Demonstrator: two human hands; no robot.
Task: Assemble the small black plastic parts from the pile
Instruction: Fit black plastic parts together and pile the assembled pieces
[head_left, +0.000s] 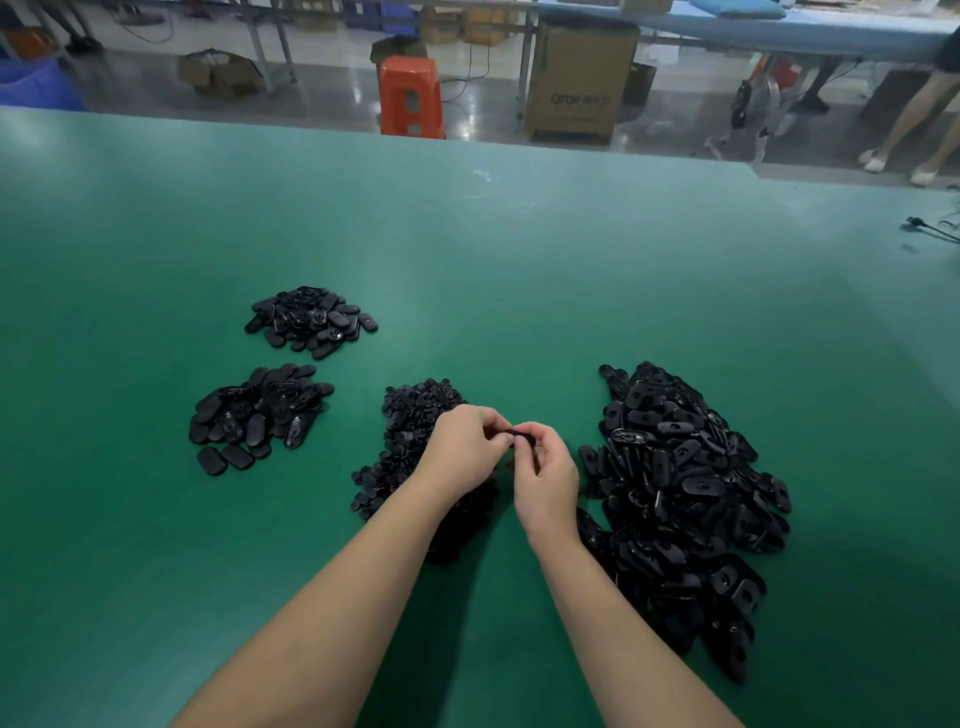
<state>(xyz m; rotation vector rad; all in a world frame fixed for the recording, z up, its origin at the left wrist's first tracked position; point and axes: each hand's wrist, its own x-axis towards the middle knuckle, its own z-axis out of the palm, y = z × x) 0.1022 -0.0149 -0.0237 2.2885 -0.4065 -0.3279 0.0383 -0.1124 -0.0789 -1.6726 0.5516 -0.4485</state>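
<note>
While both hands pinch it, 1 black part (521, 437) lies w/ long axis left-right, btwn left hand (464, 448) & right hand (546, 480) fingertips.

4 piles black parts (680, 499), 2 hands (462, 447), 1 orange stool (411, 96), 1 big carton (579, 78)

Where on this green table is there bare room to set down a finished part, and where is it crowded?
Bare: the table beyond all the piles, and the near-left corner beside the left forearm. Crowded: between the small-parts pile and the large right pile, where the left hand and right hand work.
</note>
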